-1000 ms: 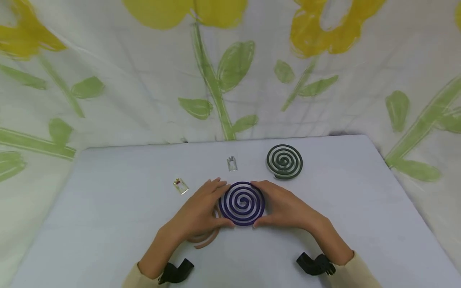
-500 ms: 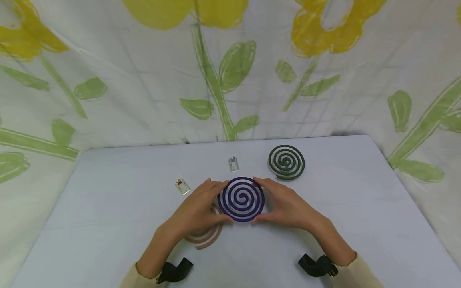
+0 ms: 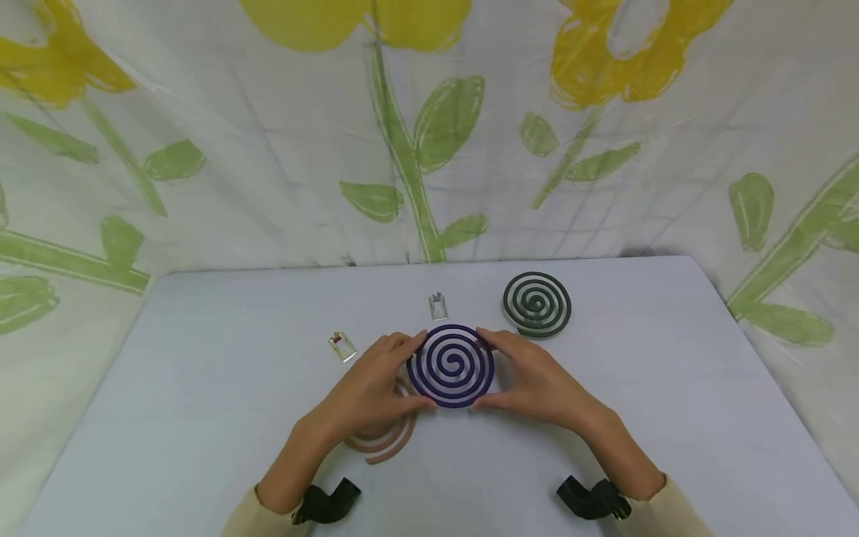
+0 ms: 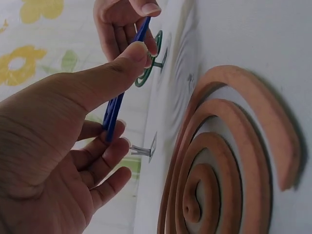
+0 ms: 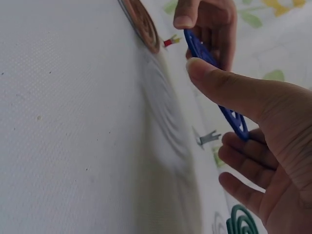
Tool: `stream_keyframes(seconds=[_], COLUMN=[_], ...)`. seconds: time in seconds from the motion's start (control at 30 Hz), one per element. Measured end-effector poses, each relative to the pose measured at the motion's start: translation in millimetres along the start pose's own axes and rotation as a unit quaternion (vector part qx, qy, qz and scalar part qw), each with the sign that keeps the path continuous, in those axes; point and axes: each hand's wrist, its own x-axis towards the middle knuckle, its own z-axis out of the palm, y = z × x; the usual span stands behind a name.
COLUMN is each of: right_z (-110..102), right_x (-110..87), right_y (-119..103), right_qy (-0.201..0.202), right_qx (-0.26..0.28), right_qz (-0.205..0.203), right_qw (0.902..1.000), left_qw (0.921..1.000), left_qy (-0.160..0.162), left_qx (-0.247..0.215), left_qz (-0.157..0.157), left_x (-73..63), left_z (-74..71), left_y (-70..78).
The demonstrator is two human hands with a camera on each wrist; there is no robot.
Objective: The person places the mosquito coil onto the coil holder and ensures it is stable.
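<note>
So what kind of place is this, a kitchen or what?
Probably not a kitchen: more like a makeshift tabletop set. A plain white table stands before a hung flower-print cloth, with only spiral coils and small metal stands.

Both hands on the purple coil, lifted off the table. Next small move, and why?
Probably ease the two halves apart, gently. The left hand and right hand pinch the purple mosquito coil at opposite edges, clear of the table; the wrist views show thumbs over its rim. It looks like a double spiral, while the brown coil below is a single one. That is a guess.
</note>
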Motion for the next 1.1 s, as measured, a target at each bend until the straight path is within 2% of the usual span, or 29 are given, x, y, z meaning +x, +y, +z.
stream_keyframes(seconds=[0.23, 0.33, 0.53, 0.7, 0.9, 1.1], right_z=[-1, -4, -6, -8, -12, -10], right_x=[-0.8, 0.7, 7.2, 11.8, 22.2, 29.9], right_y=[-1, -1, -2, -3, -3, -3], right_qy=[0.006, -0.001, -0.007, -0.014, -0.037, -0.030], right_qx=[0.036, 0.059, 0.094, 0.135, 0.178, 0.195], right_qz=[-0.005, -0.004, -0.007, 0.010, 0.031, 0.031], right_qw=[0.9993, 0.9982, 0.9955, 0.9906, 0.9828, 0.9799], left_qw=[0.9979, 0.9972, 0.9937, 0.9861, 0.9712, 0.9617], left_qy=[0.005, 0.004, 0.001, -0.015, -0.027, -0.032], left_qx=[-0.059, -0.068, -0.104, -0.161, -0.225, -0.254], left_qz=[-0.024, -0.032, -0.042, -0.035, -0.074, -0.097], left_x=[0.4, 1.5, 1.4, 3.6, 8.6, 14.8], left_z=[2.6, 2.7, -4.6, -11.5, -12.2, -16.8], left_y=[-1.9, -2.2, -3.8, -4.0, -4.9, -9.3])
